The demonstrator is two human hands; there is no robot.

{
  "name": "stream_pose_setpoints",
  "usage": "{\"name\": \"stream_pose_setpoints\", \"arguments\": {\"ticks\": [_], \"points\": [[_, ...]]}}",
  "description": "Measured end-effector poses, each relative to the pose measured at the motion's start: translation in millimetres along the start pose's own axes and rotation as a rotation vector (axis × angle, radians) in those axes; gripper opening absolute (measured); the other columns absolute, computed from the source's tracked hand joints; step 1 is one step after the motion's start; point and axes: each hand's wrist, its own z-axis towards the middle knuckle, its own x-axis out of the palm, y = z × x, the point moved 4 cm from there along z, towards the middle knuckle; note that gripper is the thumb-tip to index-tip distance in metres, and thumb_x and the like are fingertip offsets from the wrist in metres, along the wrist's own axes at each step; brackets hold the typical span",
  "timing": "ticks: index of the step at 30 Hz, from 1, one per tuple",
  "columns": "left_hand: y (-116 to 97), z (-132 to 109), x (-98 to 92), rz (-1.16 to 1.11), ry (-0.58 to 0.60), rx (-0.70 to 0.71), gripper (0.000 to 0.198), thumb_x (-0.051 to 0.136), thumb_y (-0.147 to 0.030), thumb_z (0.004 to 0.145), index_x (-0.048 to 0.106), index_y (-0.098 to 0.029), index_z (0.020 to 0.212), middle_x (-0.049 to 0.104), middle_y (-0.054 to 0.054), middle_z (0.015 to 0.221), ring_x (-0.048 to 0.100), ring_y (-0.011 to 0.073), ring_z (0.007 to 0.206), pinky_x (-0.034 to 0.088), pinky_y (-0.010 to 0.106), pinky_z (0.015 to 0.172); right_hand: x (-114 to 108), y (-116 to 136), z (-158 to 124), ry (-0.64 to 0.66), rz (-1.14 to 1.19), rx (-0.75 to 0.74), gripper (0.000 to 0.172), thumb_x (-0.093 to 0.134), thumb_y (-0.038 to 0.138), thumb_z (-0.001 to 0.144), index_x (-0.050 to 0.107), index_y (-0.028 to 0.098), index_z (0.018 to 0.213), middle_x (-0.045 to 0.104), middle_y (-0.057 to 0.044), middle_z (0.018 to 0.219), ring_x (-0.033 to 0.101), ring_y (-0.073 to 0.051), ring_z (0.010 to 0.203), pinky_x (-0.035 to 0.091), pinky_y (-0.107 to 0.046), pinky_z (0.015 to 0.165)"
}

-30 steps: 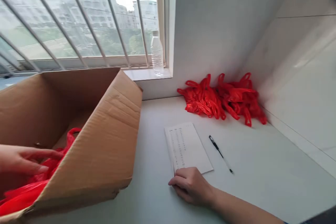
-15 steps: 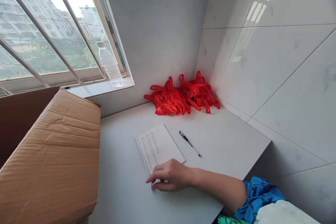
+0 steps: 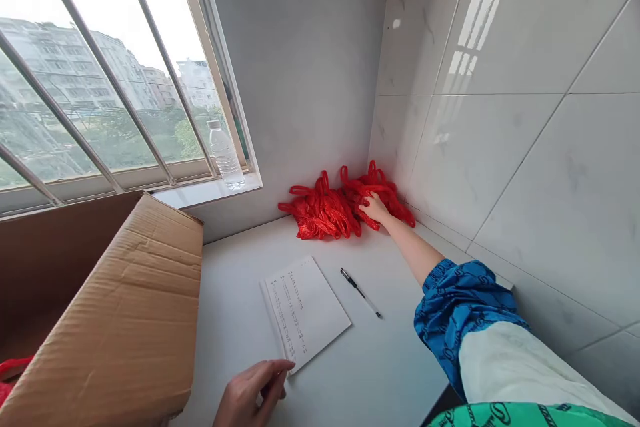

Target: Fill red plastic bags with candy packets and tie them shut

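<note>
My right hand (image 3: 375, 209) reaches to the far corner of the table, its fingers curled onto a red plastic bag (image 3: 367, 187) in the right-hand heap. At the bottom, my left hand (image 3: 255, 390) is closed, thumb and forefinger close together at the near corner of a notebook (image 3: 320, 307). Whether anything is pinched between them is hidden. Rows of small handwritten or printed marks run along the notebook's left part. A black-capped clear pen (image 3: 361, 293) lies just right of it. Another heap of red bags (image 3: 325, 210) sits left of my right hand.
An open cardboard box (image 3: 135, 300) stands at the left, with something red (image 3: 13, 373) inside. On the windowsill stands a clear plastic bottle (image 3: 227, 157). A tiled wall (image 3: 525, 167) borders the white table (image 3: 230, 320) on the right.
My right hand has moved from the notebook's near edge to the red bags at the back. My left hand has come into view at the bottom. The camera view has shifted upward.
</note>
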Motion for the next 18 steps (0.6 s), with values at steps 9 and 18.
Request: {"name": "stream_pose_setpoints", "arguments": {"ticks": [9, 18], "points": [[29, -11, 11.6, -0.157, 0.093, -0.37, 0.032, 0.049, -0.05, 0.094, 0.074, -0.029, 0.096, 0.066, 0.0, 0.06, 0.06, 0.0152, 0.052, 0.045, 0.02, 0.048, -45, 28, -22, -0.154, 0.233, -0.085, 0.032, 0.056, 0.046, 0.09, 0.07, 0.018, 0.09, 0.069, -0.01, 0.111, 0.065, -0.022, 0.099, 0.049, -0.038, 0.097], [49, -15, 1.9, -0.383, -0.096, -0.59, 0.036, 0.053, -0.051, 0.092, 0.071, -0.022, 0.101, 0.063, 0.001, 0.065, 0.06, 0.0161, 0.063, 0.049, 0.025, 0.06, -27, 112, -115, 0.328, 0.821, -0.212, 0.034, 0.056, 0.051, 0.092, 0.071, 0.02, 0.092, 0.072, -0.003, 0.087, 0.068, -0.018, 0.087, 0.054, -0.035, 0.087]]}}
